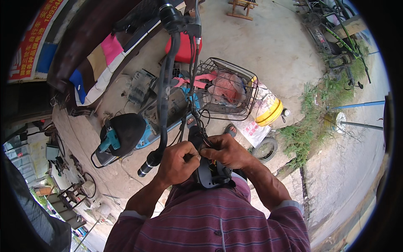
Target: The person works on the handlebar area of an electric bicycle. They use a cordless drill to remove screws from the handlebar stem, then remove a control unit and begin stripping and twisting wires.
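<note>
Both hands work close together over a black plastic housing (206, 175) at my waist, with coloured wires (215, 164) showing inside it. My left hand (180, 164) is closed in a pinch at the housing's left side; whatever lies between its fingertips is too small to make out. Across from it, my right hand (226, 151) grips thin wires at the housing's upper edge. Black cables (197, 111) run down towards the hands from the bike's handlebar (170, 84), which stands turned lengthwise in front of me.
A wire basket (250, 101) holding a pinkish bag sits beyond the handlebar. On the black bike seat (130, 126) at left lies a teal power drill (110, 140). To the right are a yellow bucket (269, 112) and a small wheel (265, 150); parked bikes (336, 42) stand at far right.
</note>
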A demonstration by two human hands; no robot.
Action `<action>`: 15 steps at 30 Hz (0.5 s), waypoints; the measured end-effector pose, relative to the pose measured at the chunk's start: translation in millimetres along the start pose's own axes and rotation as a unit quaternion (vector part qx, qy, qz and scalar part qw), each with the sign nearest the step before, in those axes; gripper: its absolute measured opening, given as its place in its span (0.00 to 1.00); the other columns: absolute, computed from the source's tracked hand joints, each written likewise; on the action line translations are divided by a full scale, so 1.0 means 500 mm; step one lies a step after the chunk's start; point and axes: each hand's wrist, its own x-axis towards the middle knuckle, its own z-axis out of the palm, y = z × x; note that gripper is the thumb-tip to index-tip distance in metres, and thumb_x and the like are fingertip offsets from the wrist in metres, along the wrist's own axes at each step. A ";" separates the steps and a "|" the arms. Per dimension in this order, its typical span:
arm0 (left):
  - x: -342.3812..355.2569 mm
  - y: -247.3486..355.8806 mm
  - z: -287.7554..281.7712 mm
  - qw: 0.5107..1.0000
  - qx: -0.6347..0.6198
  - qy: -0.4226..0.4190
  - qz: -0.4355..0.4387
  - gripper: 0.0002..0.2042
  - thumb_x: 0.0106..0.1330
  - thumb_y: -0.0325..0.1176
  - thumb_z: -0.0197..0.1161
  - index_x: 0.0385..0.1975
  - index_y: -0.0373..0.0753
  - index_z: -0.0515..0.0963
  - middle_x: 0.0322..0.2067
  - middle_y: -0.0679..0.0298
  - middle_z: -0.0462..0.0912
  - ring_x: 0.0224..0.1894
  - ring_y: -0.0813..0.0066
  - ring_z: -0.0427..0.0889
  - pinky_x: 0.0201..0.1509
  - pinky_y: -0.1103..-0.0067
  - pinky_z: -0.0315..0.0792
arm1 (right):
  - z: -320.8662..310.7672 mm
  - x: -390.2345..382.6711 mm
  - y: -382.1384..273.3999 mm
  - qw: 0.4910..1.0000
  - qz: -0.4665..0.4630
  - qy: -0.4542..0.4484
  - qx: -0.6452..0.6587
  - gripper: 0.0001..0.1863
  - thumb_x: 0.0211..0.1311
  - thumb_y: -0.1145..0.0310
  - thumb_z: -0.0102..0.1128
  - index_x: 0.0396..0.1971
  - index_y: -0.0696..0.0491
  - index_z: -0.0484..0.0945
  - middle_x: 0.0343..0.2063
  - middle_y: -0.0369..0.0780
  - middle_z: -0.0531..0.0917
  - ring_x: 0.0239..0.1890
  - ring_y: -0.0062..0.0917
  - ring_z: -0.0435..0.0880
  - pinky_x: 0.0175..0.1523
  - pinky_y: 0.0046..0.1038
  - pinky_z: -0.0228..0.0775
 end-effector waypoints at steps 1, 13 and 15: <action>0.000 -0.003 -0.001 1.000 -0.014 -0.003 -0.007 0.05 0.56 0.24 0.64 0.24 0.32 0.75 0.22 0.57 0.79 0.25 0.71 0.80 0.29 0.75 0.72 | 0.003 0.001 0.004 1.000 -0.009 0.008 0.016 0.10 0.67 0.65 0.62 0.36 0.59 0.81 0.25 0.29 0.76 0.28 0.12 0.70 0.33 0.22 0.64; -0.001 -0.037 -0.011 0.982 -0.168 -0.047 -0.078 0.06 0.56 0.26 0.61 0.22 0.36 0.71 0.20 0.72 0.69 0.23 0.87 0.63 0.27 0.83 0.59 | -0.010 0.014 0.007 0.996 -0.055 -0.061 0.022 0.09 0.67 0.67 0.60 0.34 0.58 0.79 0.28 0.32 0.79 0.34 0.15 0.76 0.42 0.21 0.67; -0.002 -0.033 0.000 0.985 -0.156 -0.035 -0.069 0.07 0.59 0.29 0.64 0.25 0.36 0.72 0.20 0.72 0.70 0.23 0.88 0.65 0.28 0.82 0.61 | -0.012 0.016 0.017 0.995 -0.050 -0.064 0.066 0.09 0.66 0.66 0.61 0.34 0.57 0.79 0.27 0.31 0.78 0.33 0.15 0.75 0.41 0.21 0.67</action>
